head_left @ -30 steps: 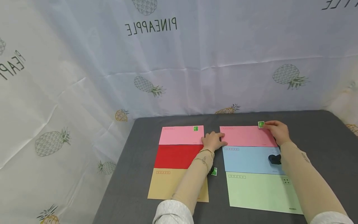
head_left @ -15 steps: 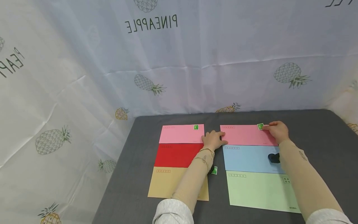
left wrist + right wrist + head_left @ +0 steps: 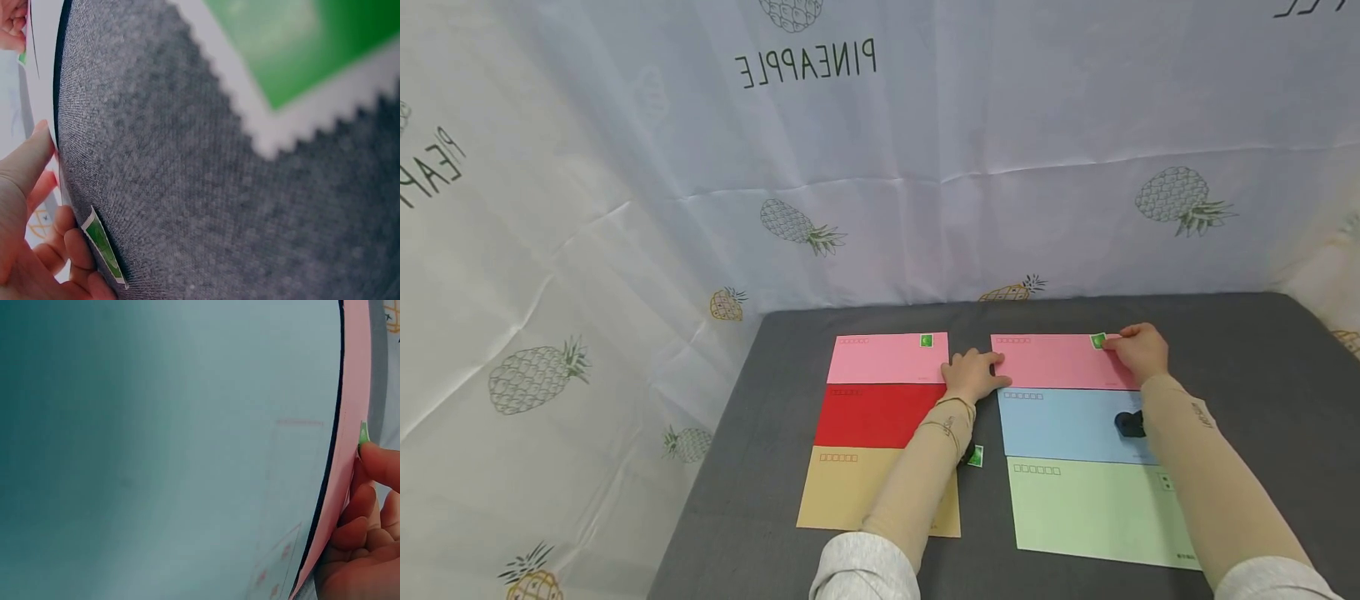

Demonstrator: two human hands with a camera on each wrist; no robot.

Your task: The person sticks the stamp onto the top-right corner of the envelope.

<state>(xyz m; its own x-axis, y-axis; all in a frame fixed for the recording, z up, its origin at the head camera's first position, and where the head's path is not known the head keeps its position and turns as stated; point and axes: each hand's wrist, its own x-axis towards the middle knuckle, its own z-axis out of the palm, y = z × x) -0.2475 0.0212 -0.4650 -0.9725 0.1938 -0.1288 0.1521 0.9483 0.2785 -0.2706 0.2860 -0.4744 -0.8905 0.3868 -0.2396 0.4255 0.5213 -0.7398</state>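
My right hand (image 3: 1138,354) pinches a small green postage stamp (image 3: 1098,341) by its right edge, over the top right corner of a pink envelope (image 3: 1052,362). In the right wrist view, thumb and fingertips meet at the stamp (image 3: 364,432), low against the pink paper. My left hand (image 3: 972,375) spreads its fingers between the two envelope columns, with thumb and index at that pink envelope's left edge. A green stamp (image 3: 105,247) lies beside the left fingers in the left wrist view. Another stamp (image 3: 976,456) lies on the table beside the left forearm.
Below the right pink envelope lie a blue envelope (image 3: 1060,425) and a light green one (image 3: 1090,508). The left column has a pink envelope (image 3: 880,362) bearing a stamp (image 3: 927,340), a red one (image 3: 872,417) and a tan one (image 3: 850,492). Dark grey cloth (image 3: 737,467) covers the table.
My right hand has brought the stamp slightly left and down, from over the pink envelope's top edge onto its corner area. The left hand stays in place.
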